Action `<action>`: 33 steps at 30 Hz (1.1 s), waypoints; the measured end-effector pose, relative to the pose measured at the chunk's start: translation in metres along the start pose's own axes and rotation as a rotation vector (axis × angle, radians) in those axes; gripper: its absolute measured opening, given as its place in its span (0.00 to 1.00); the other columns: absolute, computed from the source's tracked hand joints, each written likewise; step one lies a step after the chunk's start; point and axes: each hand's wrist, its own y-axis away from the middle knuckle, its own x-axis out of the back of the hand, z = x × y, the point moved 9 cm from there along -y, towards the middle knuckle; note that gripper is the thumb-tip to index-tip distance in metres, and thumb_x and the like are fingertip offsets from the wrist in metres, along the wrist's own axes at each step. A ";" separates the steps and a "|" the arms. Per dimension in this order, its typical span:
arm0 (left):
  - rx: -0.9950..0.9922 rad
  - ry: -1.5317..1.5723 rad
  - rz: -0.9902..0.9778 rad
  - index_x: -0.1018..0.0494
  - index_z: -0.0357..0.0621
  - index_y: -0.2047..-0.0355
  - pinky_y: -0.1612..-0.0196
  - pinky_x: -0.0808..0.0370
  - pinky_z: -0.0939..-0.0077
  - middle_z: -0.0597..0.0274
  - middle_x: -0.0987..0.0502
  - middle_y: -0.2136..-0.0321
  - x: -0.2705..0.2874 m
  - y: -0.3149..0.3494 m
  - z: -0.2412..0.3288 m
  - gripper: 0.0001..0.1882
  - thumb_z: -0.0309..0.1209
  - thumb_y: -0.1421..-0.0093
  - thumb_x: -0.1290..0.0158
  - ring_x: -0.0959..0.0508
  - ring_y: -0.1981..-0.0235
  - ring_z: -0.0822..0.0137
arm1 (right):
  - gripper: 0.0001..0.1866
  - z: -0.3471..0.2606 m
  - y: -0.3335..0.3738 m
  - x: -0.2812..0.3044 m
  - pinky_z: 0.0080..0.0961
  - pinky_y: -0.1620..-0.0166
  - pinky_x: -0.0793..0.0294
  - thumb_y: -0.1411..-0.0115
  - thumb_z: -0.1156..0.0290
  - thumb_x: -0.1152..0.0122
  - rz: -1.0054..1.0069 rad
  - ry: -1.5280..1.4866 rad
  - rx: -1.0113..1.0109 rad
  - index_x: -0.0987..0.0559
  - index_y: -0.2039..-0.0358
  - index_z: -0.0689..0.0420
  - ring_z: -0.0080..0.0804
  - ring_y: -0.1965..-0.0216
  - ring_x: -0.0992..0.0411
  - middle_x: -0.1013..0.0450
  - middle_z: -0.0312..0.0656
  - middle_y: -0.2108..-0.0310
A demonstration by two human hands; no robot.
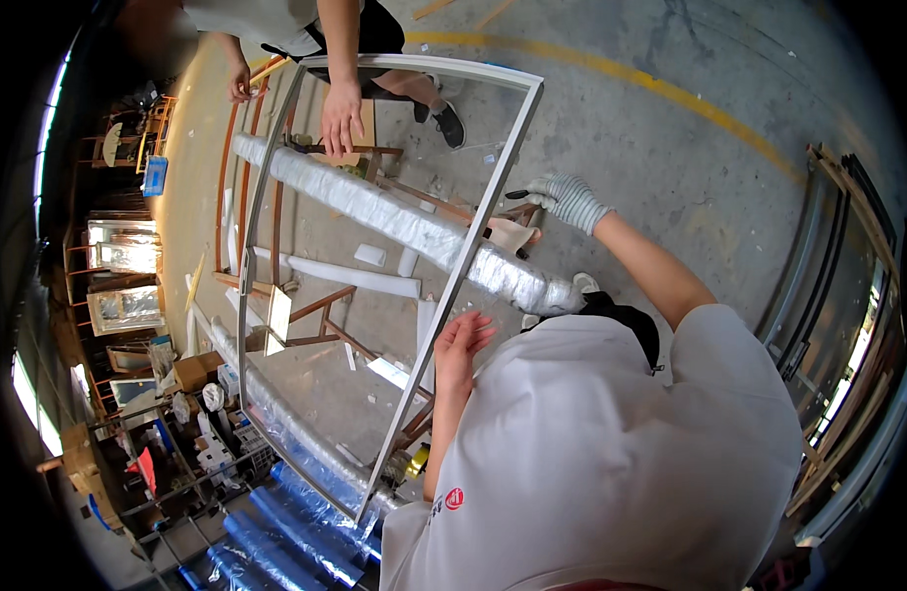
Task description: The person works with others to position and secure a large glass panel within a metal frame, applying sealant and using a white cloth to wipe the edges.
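A large glass pane in a white frame [493, 187] rests across two padded bars. One of these, a silver-wrapped bar [374, 205], runs beneath it and sticks out past the frame's near edge. My bare left hand [463, 338] is beside that edge, its fingers loosely curled and apart, with nothing visible in them. Away from the frame on the right, my right hand [570, 202] wears a striped, pale knitted glove. A small, slim black object [517, 194] sticks out of its closed fingers; its kind is unclear.
Across the frame stands another person, one hand [342, 118] over the glass. Blue film-wrapped rolls [286, 527] lie at lower left, near a cluttered rack [212, 453]. Rust-brown stand legs [320, 305] and white foam pieces [345, 274] are underneath. Long profiles [818, 266] lean at right.
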 end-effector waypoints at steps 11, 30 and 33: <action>0.009 0.206 0.016 0.31 0.35 0.58 0.63 0.28 0.78 0.55 0.24 0.65 -0.003 0.010 -0.005 0.14 0.33 0.39 0.56 0.24 0.68 0.68 | 0.12 0.006 -0.021 -0.009 0.36 0.62 0.30 0.46 0.62 0.49 0.025 0.102 0.110 0.24 0.64 0.53 0.43 0.66 0.29 0.28 0.42 0.67; 0.068 0.451 -0.009 0.31 0.35 0.60 0.67 0.26 0.77 0.57 0.24 0.69 -0.002 0.000 -0.008 0.14 0.33 0.39 0.56 0.24 0.72 0.68 | 0.12 0.019 -0.035 -0.006 0.33 0.60 0.29 0.45 0.61 0.48 0.063 -0.012 0.005 0.23 0.62 0.50 0.41 0.63 0.28 0.26 0.41 0.64; 0.095 0.457 0.033 0.31 0.35 0.60 0.67 0.26 0.77 0.57 0.24 0.69 0.005 0.003 -0.014 0.13 0.33 0.39 0.56 0.24 0.72 0.67 | 0.10 0.012 -0.031 0.000 0.35 0.64 0.29 0.47 0.63 0.46 0.134 -0.002 0.008 0.23 0.65 0.49 0.42 0.68 0.28 0.26 0.42 0.69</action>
